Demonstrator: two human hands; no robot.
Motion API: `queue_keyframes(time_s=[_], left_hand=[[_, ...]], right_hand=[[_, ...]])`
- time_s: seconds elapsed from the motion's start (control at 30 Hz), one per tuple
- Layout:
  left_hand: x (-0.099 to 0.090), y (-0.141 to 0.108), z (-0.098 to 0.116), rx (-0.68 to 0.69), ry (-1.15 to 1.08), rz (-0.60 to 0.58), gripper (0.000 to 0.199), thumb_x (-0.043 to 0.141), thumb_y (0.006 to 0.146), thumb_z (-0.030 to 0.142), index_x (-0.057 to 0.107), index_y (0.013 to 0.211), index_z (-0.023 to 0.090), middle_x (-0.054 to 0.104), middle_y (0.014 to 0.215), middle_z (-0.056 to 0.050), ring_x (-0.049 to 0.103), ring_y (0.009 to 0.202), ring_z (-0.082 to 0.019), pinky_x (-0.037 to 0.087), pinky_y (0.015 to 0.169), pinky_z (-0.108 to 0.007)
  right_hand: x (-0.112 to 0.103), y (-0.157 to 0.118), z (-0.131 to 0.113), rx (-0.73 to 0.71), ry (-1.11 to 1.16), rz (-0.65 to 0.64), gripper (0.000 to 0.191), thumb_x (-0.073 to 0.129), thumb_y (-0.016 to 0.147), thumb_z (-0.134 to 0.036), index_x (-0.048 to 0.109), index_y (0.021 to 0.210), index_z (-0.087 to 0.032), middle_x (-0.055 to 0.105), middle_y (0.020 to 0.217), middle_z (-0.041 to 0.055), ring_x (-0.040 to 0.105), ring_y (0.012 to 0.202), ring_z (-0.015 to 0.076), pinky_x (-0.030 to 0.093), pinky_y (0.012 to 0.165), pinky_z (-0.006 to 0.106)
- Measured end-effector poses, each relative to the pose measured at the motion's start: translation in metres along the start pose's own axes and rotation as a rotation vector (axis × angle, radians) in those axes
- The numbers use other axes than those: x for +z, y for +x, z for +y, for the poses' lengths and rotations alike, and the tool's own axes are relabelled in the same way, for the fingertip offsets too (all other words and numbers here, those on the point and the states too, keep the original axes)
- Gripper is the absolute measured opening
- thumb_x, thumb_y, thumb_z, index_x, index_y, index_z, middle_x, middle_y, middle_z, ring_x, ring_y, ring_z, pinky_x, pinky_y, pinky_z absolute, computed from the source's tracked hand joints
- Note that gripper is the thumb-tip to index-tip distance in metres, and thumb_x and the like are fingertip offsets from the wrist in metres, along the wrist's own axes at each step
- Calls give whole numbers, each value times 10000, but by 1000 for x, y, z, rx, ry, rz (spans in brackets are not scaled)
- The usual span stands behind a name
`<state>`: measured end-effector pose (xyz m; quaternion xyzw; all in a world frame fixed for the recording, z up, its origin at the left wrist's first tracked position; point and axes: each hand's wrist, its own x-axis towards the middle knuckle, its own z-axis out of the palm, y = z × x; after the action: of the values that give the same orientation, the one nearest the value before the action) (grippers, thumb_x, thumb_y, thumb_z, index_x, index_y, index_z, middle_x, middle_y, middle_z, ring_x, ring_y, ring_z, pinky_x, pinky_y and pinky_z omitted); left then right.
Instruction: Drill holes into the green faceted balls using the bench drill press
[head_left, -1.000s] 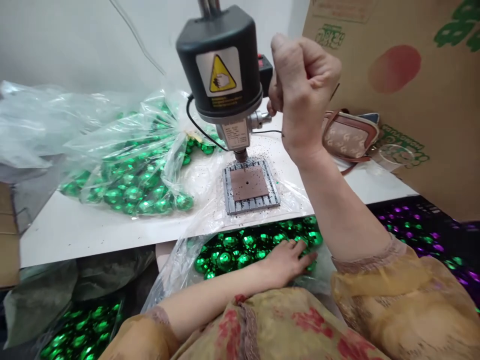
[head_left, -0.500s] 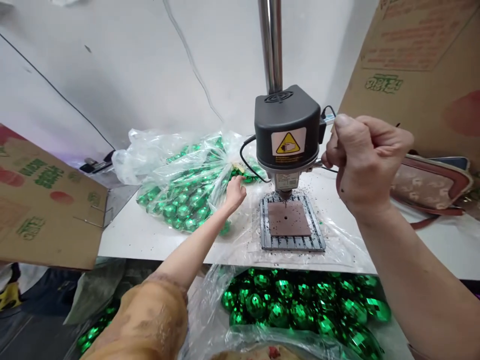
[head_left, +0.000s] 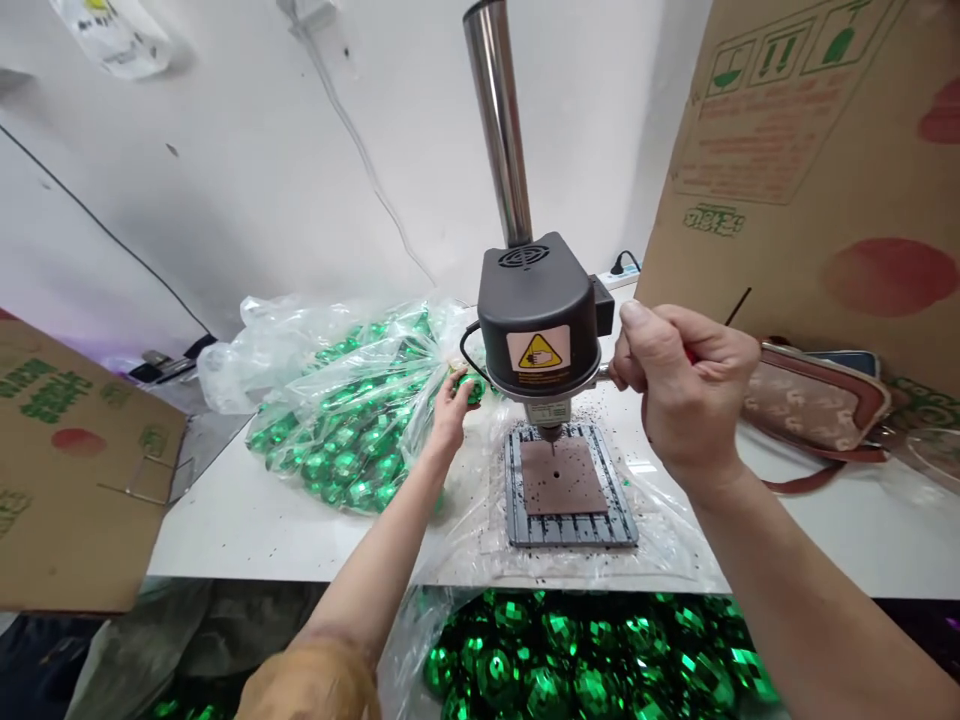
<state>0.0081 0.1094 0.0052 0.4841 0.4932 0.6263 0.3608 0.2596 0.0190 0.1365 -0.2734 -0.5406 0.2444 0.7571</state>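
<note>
My left hand (head_left: 448,412) has its fingers closed around a shiny green mirrored ball (head_left: 472,388), at the mouth of a clear plastic bag (head_left: 259,325) full of such balls. My right hand (head_left: 686,390) is wrapped round the feed lever (head_left: 603,373) on the side of a black bench drill press (head_left: 536,305); its grip is mostly hidden by the fingers. Below the drill chuck and bit (head_left: 553,438), a brown square board (head_left: 544,497) with a small hole lies on the slotted metal base (head_left: 624,525). Dark shavings are scattered over both.
More green balls (head_left: 559,640) fill a plastic-lined space below the table's front edge. Cardboard boxes stand at left (head_left: 75,480) and right (head_left: 780,200). A patterned bag (head_left: 810,400) with a brown strap lies behind my right arm. Plastic sheeting (head_left: 664,535) spreads around the drill base.
My left hand has taken hold of a green ball at the bag's opening. My right hand stays on the lever. The view has tilted up and shifted slightly right.
</note>
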Motion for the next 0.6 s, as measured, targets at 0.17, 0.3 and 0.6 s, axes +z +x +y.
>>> queue_keyframes(time_s=[0.17,0.3,0.6], left_hand=[[-2,-77,25,-200,-336,-170,444,797,808,446,600,1169,278,709,1045,-21,700,896,-171,597,890,-397],[13,-114,14,-195,-200,-266,552,851,769,437,602,1224,248,722,1084,-53,695,985,-194,561,911,-356],[33,-108,-31,-67,-60,-384,532,874,742,417,627,1158,194,712,1114,-73,668,1026,-206,513,947,-358]], right_hand=[[-2,-3,0,-36,8,3,508,635,921,-329,390,502,-182,325,473,-51,345,450,43,268,451,278],[-1,-3,0,-73,-10,4,513,637,919,-343,364,513,-192,287,492,-47,331,452,54,261,463,291],[1,0,1,-123,-35,5,538,631,919,-402,332,522,-194,261,506,-40,289,448,53,270,469,283]])
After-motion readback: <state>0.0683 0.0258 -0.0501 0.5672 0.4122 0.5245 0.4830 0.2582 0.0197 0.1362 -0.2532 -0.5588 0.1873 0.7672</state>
